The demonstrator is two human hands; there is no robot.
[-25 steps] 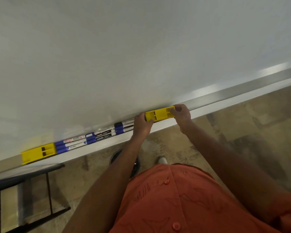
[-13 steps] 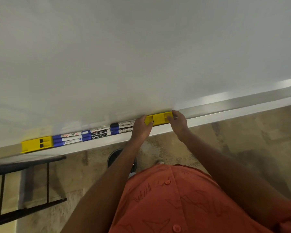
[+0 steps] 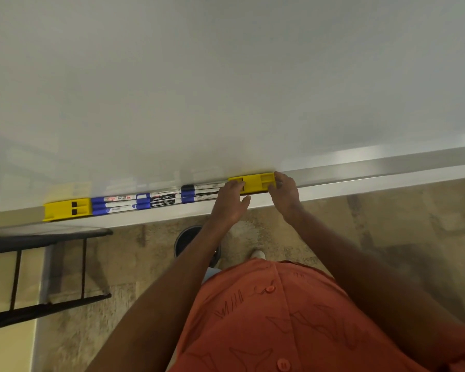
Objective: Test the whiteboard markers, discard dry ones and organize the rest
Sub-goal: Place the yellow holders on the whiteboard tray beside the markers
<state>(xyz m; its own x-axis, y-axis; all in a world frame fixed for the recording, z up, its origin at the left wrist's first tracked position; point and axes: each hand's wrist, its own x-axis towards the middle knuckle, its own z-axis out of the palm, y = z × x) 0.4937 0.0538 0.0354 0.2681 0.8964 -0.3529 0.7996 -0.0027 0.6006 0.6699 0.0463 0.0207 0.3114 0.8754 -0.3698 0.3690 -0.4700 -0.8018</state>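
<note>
Several whiteboard markers [image 3: 159, 200] with blue and black caps lie end to end in rows on the whiteboard's tray [image 3: 360, 181]. A yellow block [image 3: 67, 209] closes the row at its left end. A second yellow block [image 3: 255, 181] sits at the row's right end. My left hand [image 3: 230, 200] has its fingers curled over that block's left end, thumb spread out below. My right hand [image 3: 285, 194] grips the block's right end with its fingertips.
The blank whiteboard [image 3: 226, 76] fills the upper view. Below the tray are a dark round bin [image 3: 185, 241] on the carpet and a black metal frame [image 3: 38, 264] at the left. My orange shirt [image 3: 279, 318] covers the lower middle.
Both hands stay on the right yellow block, which has hardly moved along the tray. The view has shifted a little, so the tray looks more level.
</note>
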